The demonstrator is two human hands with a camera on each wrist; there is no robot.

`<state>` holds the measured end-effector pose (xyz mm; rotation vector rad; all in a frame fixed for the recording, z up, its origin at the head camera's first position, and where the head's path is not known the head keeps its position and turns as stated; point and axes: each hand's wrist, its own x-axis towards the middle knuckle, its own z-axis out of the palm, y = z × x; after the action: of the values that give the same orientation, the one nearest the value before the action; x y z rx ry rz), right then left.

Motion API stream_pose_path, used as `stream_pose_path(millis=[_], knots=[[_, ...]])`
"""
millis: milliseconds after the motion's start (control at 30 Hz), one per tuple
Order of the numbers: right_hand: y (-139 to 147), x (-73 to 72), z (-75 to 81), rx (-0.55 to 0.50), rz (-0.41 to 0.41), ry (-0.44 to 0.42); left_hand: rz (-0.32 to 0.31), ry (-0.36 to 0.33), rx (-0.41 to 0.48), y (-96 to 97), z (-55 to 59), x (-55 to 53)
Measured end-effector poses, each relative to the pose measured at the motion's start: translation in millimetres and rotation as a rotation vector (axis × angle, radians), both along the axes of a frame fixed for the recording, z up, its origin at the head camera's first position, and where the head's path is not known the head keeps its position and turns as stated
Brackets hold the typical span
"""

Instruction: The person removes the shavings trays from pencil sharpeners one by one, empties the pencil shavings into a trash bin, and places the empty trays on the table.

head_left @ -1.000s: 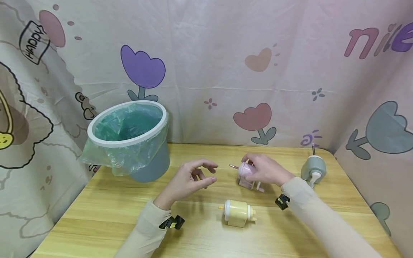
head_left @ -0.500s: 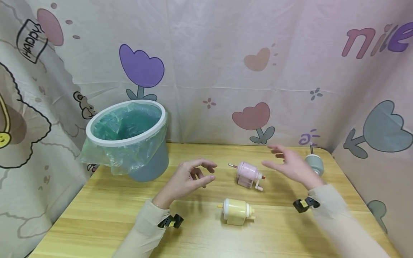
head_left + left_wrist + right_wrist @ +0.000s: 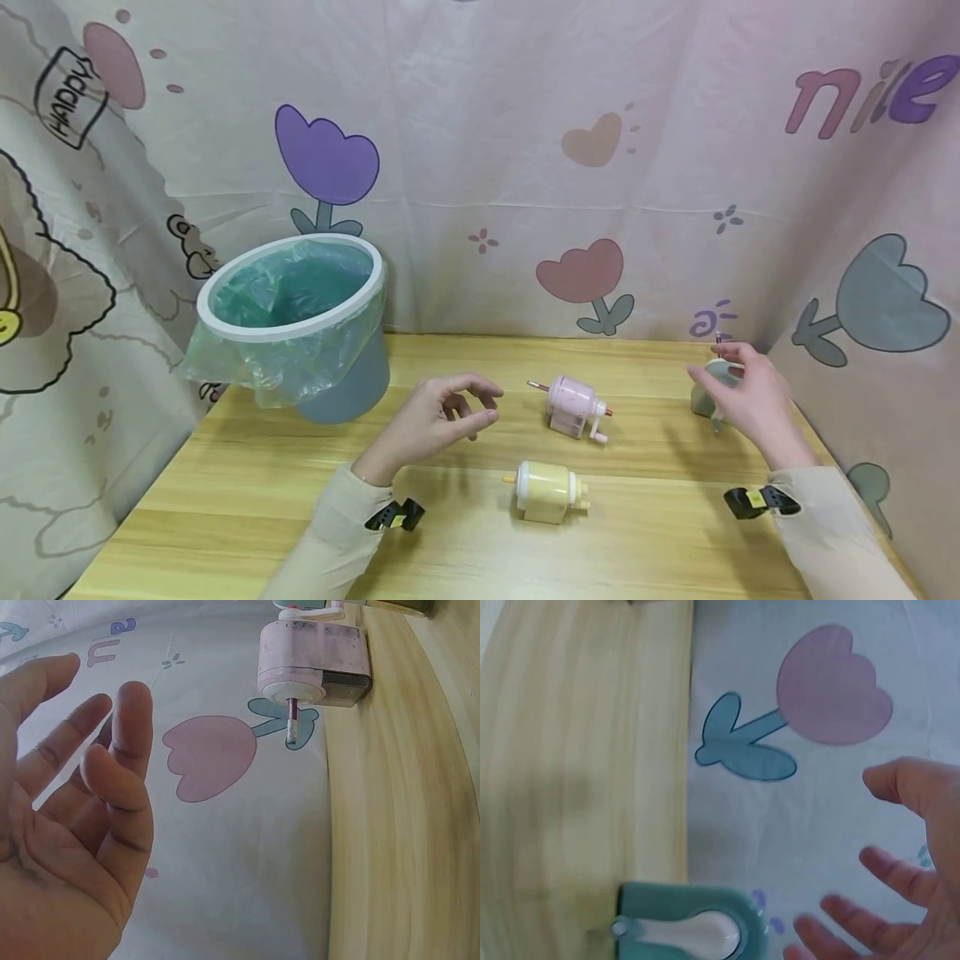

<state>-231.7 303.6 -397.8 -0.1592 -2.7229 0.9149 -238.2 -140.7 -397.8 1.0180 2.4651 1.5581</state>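
A grey-green crank pencil sharpener (image 3: pixel 702 402) stands at the far right of the table, a pencil sticking up from it. My right hand (image 3: pixel 759 407) hovers over its near right side with thumb and fingers spread, partly covering it. In the right wrist view the sharpener's white crank (image 3: pixel 697 932) shows, and the fingers look apart from it. Left of there sits a pink crank pencil sharpener (image 3: pixel 572 404) holding a pencil. A yellow pencil sharpener (image 3: pixel 545 493) with a yellow pencil is nearer to me. My left hand (image 3: pixel 431 421), loosely bent and holding nothing, hovers left of both.
A grey-blue bin (image 3: pixel 348 387) with a white rim and a green plastic liner stands at the back left. The wooden table (image 3: pixel 262 517) ends at a patterned cloth (image 3: pixel 465 167) behind and at both sides.
My right hand has let go of the pink pencil sharpener and moved right to the grey-green one. The pink sharpener stays on the table. My left hand has hardly moved.
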Motion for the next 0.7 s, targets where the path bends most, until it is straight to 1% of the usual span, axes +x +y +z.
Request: stream_pose_path(millis=[100, 333, 567, 700], knots=[[8.7, 1.8, -4.9, 0.009, -0.050, -0.023, -0.003, -0.003, -0.005, 0.0, -0.7, -0.8], [23.5, 1.5, -16.6, -0.005, -0.087, -0.073, -0.014, -0.015, -0.010, 0.7, -1.4, -1.0], [33.3, -0.6, -27.3, -0.068, -0.131, -0.194, -0.026, -0.025, -0.023, 1.6, -1.9, -0.3], [38.5, -2.9, -34.4, -0.086, -0.136, -0.239, -0.036, -0.029, -0.024, 1.5, -2.8, -0.3]])
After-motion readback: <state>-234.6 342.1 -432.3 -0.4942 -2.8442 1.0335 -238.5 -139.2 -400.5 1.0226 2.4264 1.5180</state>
